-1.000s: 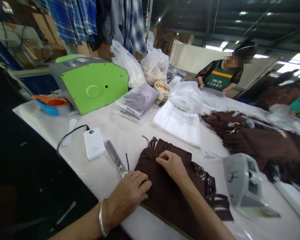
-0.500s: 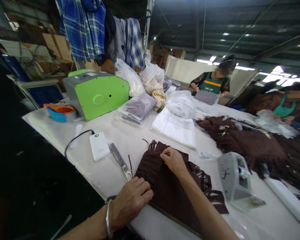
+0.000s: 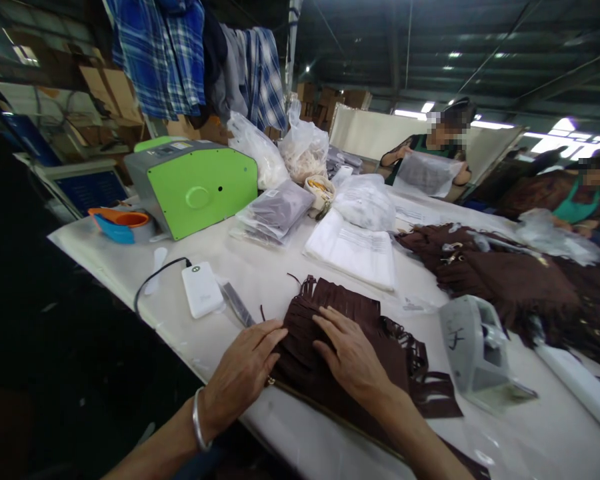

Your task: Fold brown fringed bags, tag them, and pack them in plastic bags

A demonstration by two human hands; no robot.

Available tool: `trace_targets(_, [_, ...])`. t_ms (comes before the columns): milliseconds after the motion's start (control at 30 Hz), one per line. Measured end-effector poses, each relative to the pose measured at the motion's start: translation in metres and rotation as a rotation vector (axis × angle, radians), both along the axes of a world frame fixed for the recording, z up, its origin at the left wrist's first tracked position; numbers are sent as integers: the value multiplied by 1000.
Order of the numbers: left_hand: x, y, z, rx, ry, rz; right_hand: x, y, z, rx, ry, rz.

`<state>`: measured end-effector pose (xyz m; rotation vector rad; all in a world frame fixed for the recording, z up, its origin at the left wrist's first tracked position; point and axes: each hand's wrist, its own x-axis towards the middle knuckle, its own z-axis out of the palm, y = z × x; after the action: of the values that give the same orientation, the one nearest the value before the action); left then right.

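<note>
Surface: long table (image 3: 260, 273) under a white cover, running away to the right
Garment: brown fringed garment (image 3: 350, 333) lies flat at the near edge of the table, fringe fanned out at its far and right sides
Left hand: left hand (image 3: 243, 370), a metal bangle on its wrist, lies palm down with fingers spread on the garment's left edge, gripping nothing
Right hand: right hand (image 3: 353, 353) lies flat on the middle of the garment, fingers spread, gripping nothing
Beside the garment: scissors (image 3: 237, 303) just left of it, partly under the left hand; white power bank (image 3: 201, 290) with a black cable next to them
Right of the garment: grey tape dispenser (image 3: 473, 350)
Mid table: stack of white bags (image 3: 353, 250), packed garments in clear bags (image 3: 275, 213), green machine (image 3: 193, 183)
Far right: heap of brown garments (image 3: 505, 280)
Room: workshop with a dark roof and strip lights; plaid shirts (image 3: 155, 53) hang above the machine; cardboard boxes behind
Others: a person (image 3: 430, 157) at the far end holds up a clear bag; another sits at the right edge
</note>
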<state>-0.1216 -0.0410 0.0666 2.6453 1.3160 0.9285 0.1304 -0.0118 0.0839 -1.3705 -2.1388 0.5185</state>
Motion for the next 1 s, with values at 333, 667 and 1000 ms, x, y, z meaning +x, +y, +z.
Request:
trace_targets(333, [19, -15, -13, -52, 172, -124, 5, -27, 8, -124, 87, -259])
trace_targets(667, [18, -10, -3, -127, 38, -200, -34, -59, -14, -729, 307, -310])
trace_targets(1000, [35, 5, -23, 116, 297, -109, -21, -75, -4, -741, 320, -367])
